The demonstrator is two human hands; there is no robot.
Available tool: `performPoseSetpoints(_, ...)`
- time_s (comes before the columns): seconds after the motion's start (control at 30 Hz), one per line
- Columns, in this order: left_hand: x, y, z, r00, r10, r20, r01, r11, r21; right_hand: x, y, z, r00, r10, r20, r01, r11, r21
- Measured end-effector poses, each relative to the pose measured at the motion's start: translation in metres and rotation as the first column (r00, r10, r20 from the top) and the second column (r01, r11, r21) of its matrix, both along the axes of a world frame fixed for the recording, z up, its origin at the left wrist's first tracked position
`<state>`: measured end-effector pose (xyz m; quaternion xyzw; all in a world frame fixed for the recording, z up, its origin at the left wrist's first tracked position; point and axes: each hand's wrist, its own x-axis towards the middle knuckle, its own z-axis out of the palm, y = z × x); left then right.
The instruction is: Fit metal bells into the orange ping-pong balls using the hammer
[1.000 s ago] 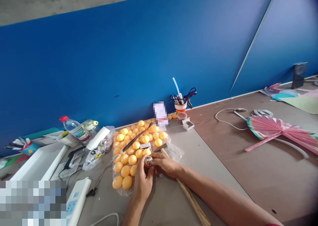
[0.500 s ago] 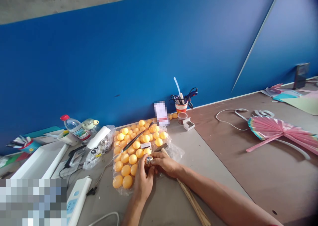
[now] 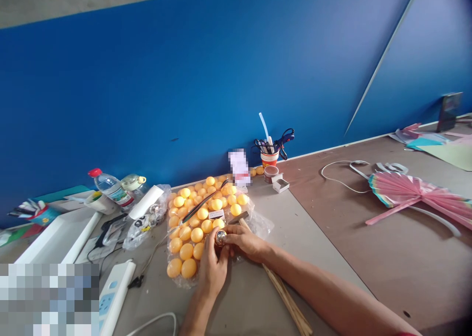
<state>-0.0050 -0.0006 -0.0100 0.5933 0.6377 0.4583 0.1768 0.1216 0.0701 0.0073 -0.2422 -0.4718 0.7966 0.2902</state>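
Observation:
A small shiny silver ball [image 3: 221, 237] is pinched between my two hands. My left hand [image 3: 214, 263] has its fingers closed round the ball's left side. From the right, the fingers of my right hand [image 3: 243, 241] press on it. Just beyond them lies a clear plastic bag of orange ping-pong balls [image 3: 186, 251], with a dark thin tool [image 3: 204, 201] and a small white box [image 3: 216, 214] on top. Thin wooden sticks [image 3: 285, 296] run under my right forearm.
A paper cup [image 3: 269, 159] with tools stands by the blue partition [image 3: 191, 90]. A pink pleated paper piece [image 3: 401, 188] lies to the right. On the left are a power strip [image 3: 115, 296], a white tray [image 3: 61, 235] and a plastic bottle [image 3: 110, 187].
The view has shifted very slightly. Both hands keep nearly the same hold on the silver ball.

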Motion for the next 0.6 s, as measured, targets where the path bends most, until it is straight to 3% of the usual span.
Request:
performPoseSetpoints(0.37, 0.0004, -0.0005, 0.0006, 1.000, -0.011, 0.021, 0.011, 1.000, -0.011, -0.0002, -0.0003, 0.0007, 1.000, -0.005, -0.007, 0.005, 1.000, -0.003)
performPoseSetpoints(0.6, -0.0001, -0.0002, 0.0033, 0.999, -0.019, 0.029, 0.019, 1.000, 0.004, 0.0007, -0.0021, 0.0013, 1.000, -0.020, 0.007, 0.019, 0.996, 0.092)
